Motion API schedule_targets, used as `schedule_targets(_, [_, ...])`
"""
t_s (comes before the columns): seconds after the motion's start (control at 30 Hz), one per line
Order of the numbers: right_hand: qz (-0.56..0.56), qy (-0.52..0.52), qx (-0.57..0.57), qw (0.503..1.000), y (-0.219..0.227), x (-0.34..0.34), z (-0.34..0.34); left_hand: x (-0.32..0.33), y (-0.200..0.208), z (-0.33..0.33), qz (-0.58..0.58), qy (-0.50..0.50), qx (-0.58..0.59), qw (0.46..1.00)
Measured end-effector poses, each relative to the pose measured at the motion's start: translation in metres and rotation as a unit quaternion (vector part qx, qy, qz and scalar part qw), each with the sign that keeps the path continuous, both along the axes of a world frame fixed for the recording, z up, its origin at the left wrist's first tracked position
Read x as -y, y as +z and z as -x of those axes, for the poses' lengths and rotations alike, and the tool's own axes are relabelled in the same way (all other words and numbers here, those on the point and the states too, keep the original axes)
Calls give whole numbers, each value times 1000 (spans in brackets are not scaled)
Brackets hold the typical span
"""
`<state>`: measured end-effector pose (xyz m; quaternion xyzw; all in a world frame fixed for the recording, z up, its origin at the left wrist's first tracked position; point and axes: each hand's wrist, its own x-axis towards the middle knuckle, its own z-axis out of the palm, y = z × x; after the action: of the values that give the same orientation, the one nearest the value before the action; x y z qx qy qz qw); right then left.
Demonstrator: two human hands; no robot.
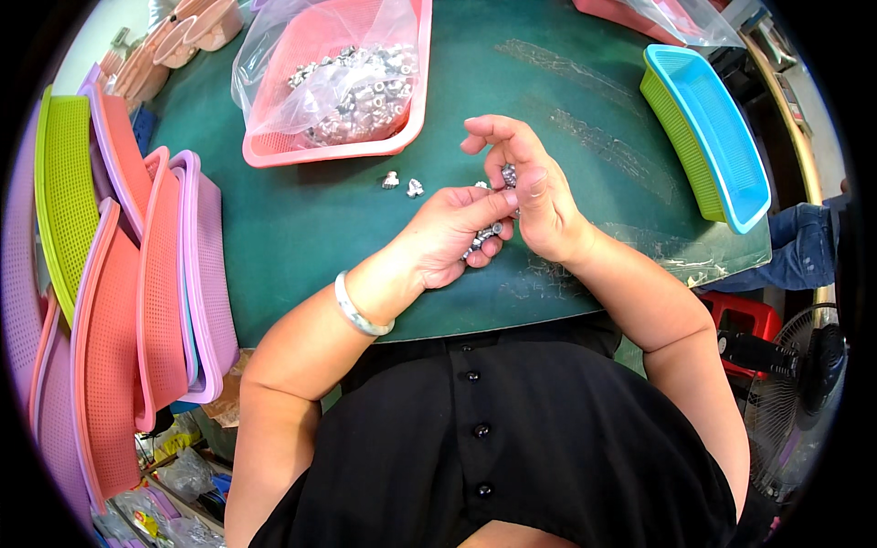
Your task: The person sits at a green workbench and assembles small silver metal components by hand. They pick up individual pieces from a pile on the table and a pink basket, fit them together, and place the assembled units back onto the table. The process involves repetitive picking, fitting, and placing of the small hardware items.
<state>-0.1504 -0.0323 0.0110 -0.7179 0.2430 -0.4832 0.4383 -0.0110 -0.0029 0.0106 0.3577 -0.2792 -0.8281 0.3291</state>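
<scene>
My left hand (452,233) is closed around several small silvery metal pieces (482,239), which show between its curled fingers. Its thumb reaches across to my right hand (541,196). Small metal pieces (509,173) are also held in the right hand, against its curled fingers; part of them is hidden by the thumbs. Both hands meet just above the green table (320,247). Beyond the left hand lie two loose metal pieces, one (391,180) left of the other (415,188). A pink basket (336,152) farther off holds an open clear plastic bag (352,110) of such pieces.
Pink, purple and green baskets (114,365) stand stacked along the table's left side. A blue-and-green basket (708,137) rests at the right edge. Peach-coloured containers (212,26) are at the far left. On the right are a black fan (818,365) and a red stool (744,315).
</scene>
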Motion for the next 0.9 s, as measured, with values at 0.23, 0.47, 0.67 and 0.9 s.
schedule_targets(0.23, [72, -30, -59, 995, 2, 2, 1, 0, 3, -2, -29, -2, -12, 999])
schedule_targets(0.47, [158, -45, -104, 981, 6, 1, 1, 2, -2, -5, -24, -12, -31, 999])
schedule_targets(0.67, [105, -68, -82, 989, 8, 4, 5, 0, -3, -2, -7, 14, -26, 1000])
schedule_targets(0.9, [-352, -27, 120, 928, 3, 15, 13, 2, 0, -4, 60, 95, 32, 993])
